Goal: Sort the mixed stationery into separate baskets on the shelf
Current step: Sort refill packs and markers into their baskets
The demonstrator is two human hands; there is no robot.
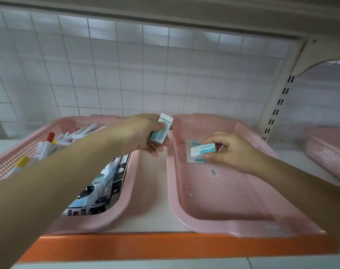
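The right hand [229, 150] pinches an eraser [203, 149] low over the right basket's [223, 195] far end, the left hand [144, 133] grips another eraser [162, 129] just outside its left rim; best set both down flat, side by side.

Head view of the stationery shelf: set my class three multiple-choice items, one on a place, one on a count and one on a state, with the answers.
1. Where do the markers lie?
A. in the left basket
B. in a blue cup
C. on the floor

2. How many baskets show?
A. one
B. two
C. three

3. The left hand is:
A. open and empty
B. gripping an eraser
C. gripping scissors

Answers:
1. A: the markers are piled at the far end of the left basket.
2. C: the left basket, a middle basket and a right basket show.
3. B: its fingers are curled round the eraser.
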